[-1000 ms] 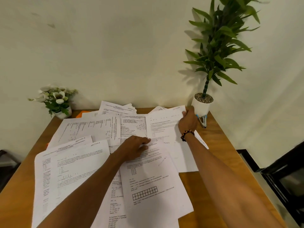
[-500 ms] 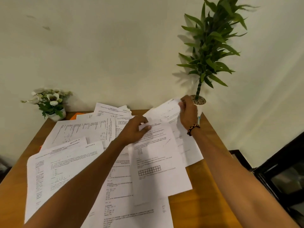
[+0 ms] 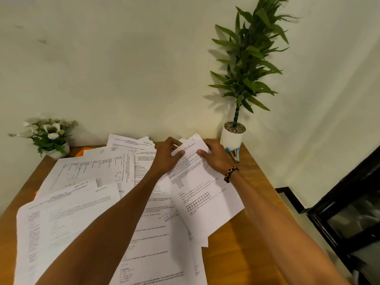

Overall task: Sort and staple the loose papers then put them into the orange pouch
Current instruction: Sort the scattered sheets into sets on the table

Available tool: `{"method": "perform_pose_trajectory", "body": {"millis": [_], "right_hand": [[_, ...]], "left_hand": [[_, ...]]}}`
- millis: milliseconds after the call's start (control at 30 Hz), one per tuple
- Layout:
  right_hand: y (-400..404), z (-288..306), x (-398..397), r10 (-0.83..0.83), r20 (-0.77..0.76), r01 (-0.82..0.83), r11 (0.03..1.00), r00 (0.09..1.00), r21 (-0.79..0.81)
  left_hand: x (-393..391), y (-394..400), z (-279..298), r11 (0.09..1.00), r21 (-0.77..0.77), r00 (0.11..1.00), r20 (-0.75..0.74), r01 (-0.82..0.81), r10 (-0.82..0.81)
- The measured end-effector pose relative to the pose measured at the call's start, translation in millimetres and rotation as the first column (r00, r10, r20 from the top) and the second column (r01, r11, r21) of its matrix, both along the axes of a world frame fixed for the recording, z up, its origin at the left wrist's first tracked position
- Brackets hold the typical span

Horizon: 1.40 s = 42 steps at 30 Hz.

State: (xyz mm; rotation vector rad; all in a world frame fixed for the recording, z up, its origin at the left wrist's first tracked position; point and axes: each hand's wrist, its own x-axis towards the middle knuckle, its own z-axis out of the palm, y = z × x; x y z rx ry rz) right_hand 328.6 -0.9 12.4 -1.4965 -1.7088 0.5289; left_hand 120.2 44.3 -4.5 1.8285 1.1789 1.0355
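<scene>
Several loose printed papers point(image 3: 70, 214) cover most of the wooden table point(image 3: 242, 249). My left hand point(image 3: 166, 159) and my right hand point(image 3: 216, 157) both grip the far end of a small stack of sheets point(image 3: 203, 194) with a grid drawing, at the table's far right. A blue and silver stapler point(image 3: 233, 154) lies just right of my right hand, by the plant pot. A corner of the orange pouch point(image 3: 82, 151) peeks out from under the papers at the far left.
A tall green plant in a white pot point(image 3: 232, 137) stands at the far right corner. A small pot of white flowers point(image 3: 49, 136) sits at the far left corner. The wall runs along the table's far edge. Dark furniture point(image 3: 349, 212) stands to the right.
My left hand carried the grid sheet to the far right and laid it on the sheet in my right hand. Both hands now hold the stack together near the pot.
</scene>
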Motion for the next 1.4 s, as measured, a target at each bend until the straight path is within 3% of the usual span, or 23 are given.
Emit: {"method": "perform_pose_trajectory", "body": {"millis": [100,300,367,500,600,700,833,900,1067,1233,1333,1400], "right_hand": [[9.3,3.2,4.3,-0.042,0.128,0.038,0.999,0.991,0.034],[29.0,39.3,3.7,0.023,0.320,-0.049,0.996,0.947,0.074],[33.4,47.0,5.9,0.025,0.379,-0.040,0.999,0.925,0.031],[33.0,59.1,34.6,-0.045,0.600,0.128,0.987,0.798,-0.096],[26.6,66.2,52.8,-0.062,0.385,0.092,0.994,0.921,-0.060],[20.6,66.6,54.0,-0.029,0.129,0.033,0.999,0.991,-0.026],[8.4,46.2,31.2,0.019,-0.296,-0.029,0.999,0.955,-0.029],[6.7,24.2,20.7,-0.010,-0.401,-0.006,0.999,0.916,-0.039],[5.6,0.5,7.3,-0.135,-0.472,0.166,0.986,0.871,0.023],[23.5,24.8,13.0,-0.106,-0.332,0.147,0.984,0.937,0.104],[28.9,25.7,22.5,-0.073,-0.266,0.077,0.997,0.961,0.005],[22.6,21.6,25.1,-0.024,-0.228,-0.010,0.989,0.973,-0.146]], "left_hand": [[0.4,-1.0,6.6,0.996,-0.030,0.996,0.030,0.080,-0.079],[2.3,13.0,34.0,0.987,0.041,0.982,-0.114,0.154,-0.149],[-2.0,15.7,37.9,0.993,0.044,0.993,-0.043,0.111,-0.109],[-28.3,17.1,36.0,0.999,-0.014,0.968,0.246,-0.047,0.049],[-54.7,14.6,29.9,0.994,-0.087,0.899,0.427,-0.062,0.094],[-73.4,12.2,22.1,0.984,-0.165,0.855,0.497,-0.074,0.148],[-87.8,5.9,8.4,0.977,-0.210,0.899,0.421,-0.038,0.126],[-88.6,-0.6,0.3,0.971,-0.240,0.923,0.377,0.016,0.078],[-83.0,-6.1,-2.1,0.982,-0.171,0.954,0.273,-0.077,0.122],[-87.1,6.7,23.8,0.985,-0.129,0.954,0.261,-0.116,0.147],[-88.1,12.2,24.4,0.976,-0.192,0.965,0.221,-0.100,0.142],[-88.4,14.8,18.8,0.958,-0.270,0.976,0.163,-0.098,0.146]]}}
